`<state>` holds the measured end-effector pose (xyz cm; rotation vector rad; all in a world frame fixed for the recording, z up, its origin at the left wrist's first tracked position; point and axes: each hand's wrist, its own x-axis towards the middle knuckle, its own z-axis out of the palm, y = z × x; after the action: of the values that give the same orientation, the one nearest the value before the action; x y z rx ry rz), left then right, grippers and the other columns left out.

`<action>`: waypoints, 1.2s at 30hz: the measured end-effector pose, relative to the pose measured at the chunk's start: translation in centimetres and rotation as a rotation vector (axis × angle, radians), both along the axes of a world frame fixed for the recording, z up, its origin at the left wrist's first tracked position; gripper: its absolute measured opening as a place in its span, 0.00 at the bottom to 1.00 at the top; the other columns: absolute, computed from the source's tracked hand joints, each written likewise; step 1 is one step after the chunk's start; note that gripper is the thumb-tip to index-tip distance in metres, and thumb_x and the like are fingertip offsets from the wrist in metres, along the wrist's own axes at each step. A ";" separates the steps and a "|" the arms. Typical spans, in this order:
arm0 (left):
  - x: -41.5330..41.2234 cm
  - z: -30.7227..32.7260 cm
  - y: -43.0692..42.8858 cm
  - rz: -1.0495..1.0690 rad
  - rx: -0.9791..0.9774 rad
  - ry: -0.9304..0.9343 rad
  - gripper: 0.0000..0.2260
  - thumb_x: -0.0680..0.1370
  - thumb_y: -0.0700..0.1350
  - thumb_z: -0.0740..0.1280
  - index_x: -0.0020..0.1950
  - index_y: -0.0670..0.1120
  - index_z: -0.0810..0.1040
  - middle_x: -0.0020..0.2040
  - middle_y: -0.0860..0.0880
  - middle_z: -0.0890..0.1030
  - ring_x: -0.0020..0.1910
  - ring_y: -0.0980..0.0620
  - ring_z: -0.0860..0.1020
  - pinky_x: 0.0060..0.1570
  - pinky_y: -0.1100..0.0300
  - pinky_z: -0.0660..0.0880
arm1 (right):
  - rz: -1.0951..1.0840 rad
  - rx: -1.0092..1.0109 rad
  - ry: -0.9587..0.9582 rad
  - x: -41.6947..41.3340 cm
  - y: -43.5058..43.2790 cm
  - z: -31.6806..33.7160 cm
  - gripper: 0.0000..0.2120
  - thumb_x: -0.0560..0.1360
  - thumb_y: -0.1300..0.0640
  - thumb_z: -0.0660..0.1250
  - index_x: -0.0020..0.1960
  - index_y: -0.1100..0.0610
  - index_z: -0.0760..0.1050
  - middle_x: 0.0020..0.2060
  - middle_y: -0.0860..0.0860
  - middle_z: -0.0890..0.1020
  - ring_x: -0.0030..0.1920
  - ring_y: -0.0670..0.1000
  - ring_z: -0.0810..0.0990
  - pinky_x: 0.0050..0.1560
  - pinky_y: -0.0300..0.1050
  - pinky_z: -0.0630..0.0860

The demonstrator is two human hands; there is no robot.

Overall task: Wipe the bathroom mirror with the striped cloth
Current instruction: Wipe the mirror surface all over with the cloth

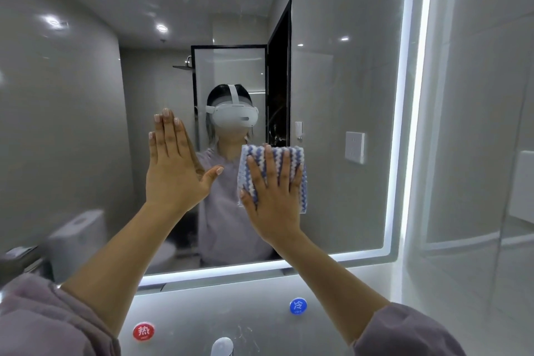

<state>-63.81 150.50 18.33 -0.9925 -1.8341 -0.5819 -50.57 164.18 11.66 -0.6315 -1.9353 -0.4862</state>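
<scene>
The bathroom mirror fills most of the view, framed by a lit white strip along its right and bottom edges. A folded cloth with blue and white zigzag stripes lies flat against the glass just right of centre. My right hand presses it to the mirror with straight, spread fingers. My left hand is flat on the glass to the left of the cloth, fingers straight and together, thumb out. The mirror shows a person with a white headset behind both hands.
Below the mirror is a pale counter wall with a red hot-water button, a blue cold-water button and the top of a chrome tap. A glossy tiled wall rises to the right of the mirror.
</scene>
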 end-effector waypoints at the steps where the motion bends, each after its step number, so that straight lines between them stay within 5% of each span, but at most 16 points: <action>1: 0.0 0.0 0.0 -0.002 0.001 0.001 0.49 0.71 0.70 0.51 0.73 0.37 0.33 0.76 0.37 0.38 0.75 0.42 0.35 0.73 0.52 0.33 | 0.001 0.013 0.004 0.0 -0.2 0.1 0.33 0.81 0.39 0.52 0.80 0.52 0.48 0.78 0.58 0.52 0.77 0.64 0.47 0.76 0.61 0.41; 12: 0.0 0.1 -0.3 -0.013 0.003 0.020 0.49 0.71 0.69 0.53 0.73 0.39 0.32 0.76 0.38 0.38 0.75 0.45 0.34 0.73 0.55 0.32 | -0.025 0.089 -0.025 0.1 1.2 0.1 0.34 0.79 0.35 0.52 0.79 0.52 0.54 0.78 0.57 0.53 0.78 0.64 0.48 0.76 0.60 0.39; 19: 0.1 0.2 -0.6 0.014 -0.018 0.015 0.48 0.72 0.72 0.50 0.73 0.38 0.32 0.76 0.38 0.37 0.75 0.44 0.35 0.73 0.53 0.34 | 0.001 0.186 -0.019 1.5 3.5 -0.1 0.35 0.79 0.36 0.52 0.80 0.51 0.47 0.79 0.55 0.49 0.78 0.60 0.44 0.76 0.61 0.42; 24: 0.2 0.2 -0.5 0.025 -0.018 0.013 0.48 0.70 0.73 0.46 0.73 0.38 0.32 0.76 0.39 0.36 0.75 0.44 0.35 0.74 0.51 0.37 | -0.018 0.221 -0.041 3.3 5.2 0.1 0.33 0.80 0.36 0.51 0.79 0.52 0.53 0.79 0.56 0.53 0.78 0.61 0.47 0.76 0.61 0.41; 31: 0.2 0.2 -0.5 0.038 -0.022 0.017 0.49 0.71 0.73 0.44 0.74 0.36 0.36 0.76 0.37 0.39 0.76 0.43 0.37 0.73 0.54 0.33 | -0.064 0.178 0.015 6.9 9.7 0.1 0.38 0.79 0.33 0.48 0.79 0.55 0.44 0.78 0.56 0.40 0.77 0.64 0.42 0.75 0.66 0.47; 36: 0.1 0.1 -0.3 0.030 -0.014 0.014 0.49 0.71 0.73 0.45 0.74 0.34 0.38 0.76 0.36 0.40 0.76 0.41 0.38 0.73 0.53 0.34 | -0.127 0.157 0.017 10.8 13.5 0.1 0.40 0.77 0.33 0.53 0.79 0.55 0.44 0.78 0.57 0.40 0.77 0.66 0.47 0.76 0.65 0.46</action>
<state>-63.72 150.21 18.46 -0.9739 -1.8400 -0.5432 -39.76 177.65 11.77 -0.6565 -1.8277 -0.7025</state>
